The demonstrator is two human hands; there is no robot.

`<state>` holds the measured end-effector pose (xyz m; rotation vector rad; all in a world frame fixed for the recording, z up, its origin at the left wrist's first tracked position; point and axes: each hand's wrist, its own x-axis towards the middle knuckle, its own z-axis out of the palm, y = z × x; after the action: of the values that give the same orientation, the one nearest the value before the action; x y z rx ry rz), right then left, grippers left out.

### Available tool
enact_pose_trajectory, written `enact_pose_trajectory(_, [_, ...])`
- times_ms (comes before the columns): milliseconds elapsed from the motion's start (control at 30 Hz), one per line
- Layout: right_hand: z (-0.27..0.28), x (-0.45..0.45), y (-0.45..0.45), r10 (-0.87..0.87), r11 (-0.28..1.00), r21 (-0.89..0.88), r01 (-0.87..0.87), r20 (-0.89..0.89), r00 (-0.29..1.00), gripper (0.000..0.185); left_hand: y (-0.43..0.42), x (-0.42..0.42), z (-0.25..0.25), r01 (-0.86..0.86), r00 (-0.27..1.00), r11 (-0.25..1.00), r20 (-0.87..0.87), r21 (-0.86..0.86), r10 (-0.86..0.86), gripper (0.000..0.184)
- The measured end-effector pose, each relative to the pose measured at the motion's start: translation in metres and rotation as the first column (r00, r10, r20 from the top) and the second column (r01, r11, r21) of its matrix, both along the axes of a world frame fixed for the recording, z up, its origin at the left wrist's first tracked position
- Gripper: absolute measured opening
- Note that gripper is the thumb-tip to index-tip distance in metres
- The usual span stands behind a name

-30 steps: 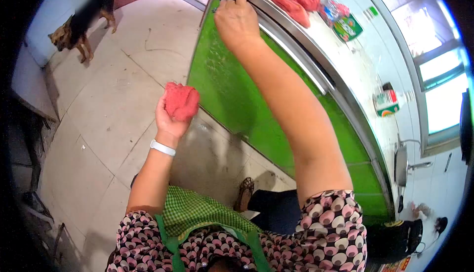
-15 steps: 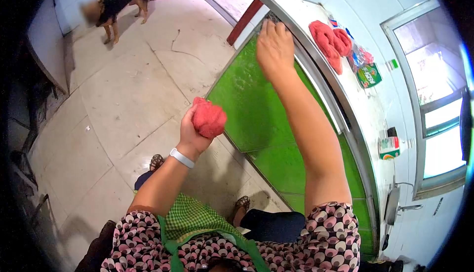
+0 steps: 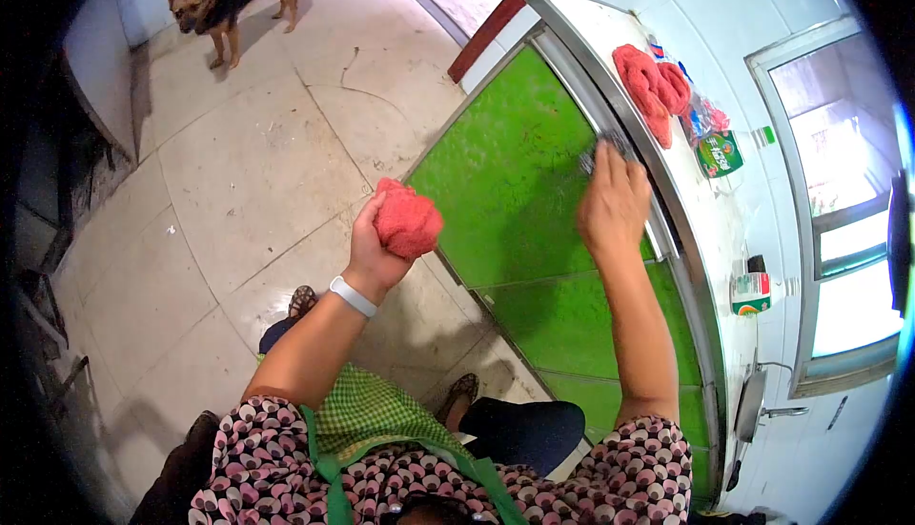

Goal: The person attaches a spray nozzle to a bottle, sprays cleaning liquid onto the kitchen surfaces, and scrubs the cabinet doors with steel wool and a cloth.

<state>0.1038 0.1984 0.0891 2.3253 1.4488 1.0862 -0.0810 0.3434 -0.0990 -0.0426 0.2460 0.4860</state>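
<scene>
My left hand [image 3: 370,256] is closed around a bunched red cloth [image 3: 410,220], held in the air over the floor, left of the green cabinet front [image 3: 505,163]. The fingers of my right hand [image 3: 615,203] press a grey steel wool scrubber [image 3: 610,147] against the upper edge of the green panel, along the metal trim [image 3: 572,82] under the countertop. Most of the scrubber shows beyond my fingertips. Wet-looking marks spread over the green panel.
On the white countertop [image 3: 610,30] lie another red cloth [image 3: 648,91], a green packet [image 3: 719,153] and a white-green box [image 3: 751,292]. A sink tap [image 3: 786,412] is at the right. A dog [image 3: 233,1] stands on the tiled floor [image 3: 248,163] at the far left.
My right hand has moved with the scrubber along the cabinet's top edge, toward me and to the right. The left hand keeps the red cloth in nearly the same place. The dog's head has turned.
</scene>
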Motion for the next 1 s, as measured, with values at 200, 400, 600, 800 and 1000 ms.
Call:
enact_pose_trajectory(200, [-0.014, -0.006, -0.116, -0.124, 0.992, 0.027, 0.122, 0.083, 0.989, 0.045, 0.000, 0.002, 0.007, -0.048, 0.999, 0.999, 0.022, 0.020, 0.047, 0.029])
enact_pose_trajectory(400, [-0.020, -0.001, -0.140, 0.015, 0.989, 0.143, -0.023, 0.058, 0.998, 0.043, 0.003, -0.002, 0.008, 0.005, 0.995, 0.998, -0.095, 0.065, 0.001, 0.034])
enact_pose_trajectory(600, [0.010, -0.025, -0.033, 0.397, 0.906, 0.149, -0.396, 0.026, 0.917, 0.040, 0.000, 0.007, 0.003, 0.009, 0.981, 1.000, -0.192, -0.003, -0.010, 0.036])
enact_pose_trajectory(800, [0.008, 0.000, -0.007, 0.234, 0.960, 0.157, -0.233, 0.014, 0.972, 0.041, 0.005, 0.013, -0.014, 0.100, 0.989, 0.993, -0.114, 0.068, -0.091, 0.030])
enact_pose_trajectory(1000, [0.004, -0.045, -0.126, 0.202, 0.899, 0.398, -0.184, -0.005, 0.979, 0.048, -0.009, 0.016, -0.011, 0.118, 0.980, 0.991, -0.170, 0.059, -0.107, 0.032])
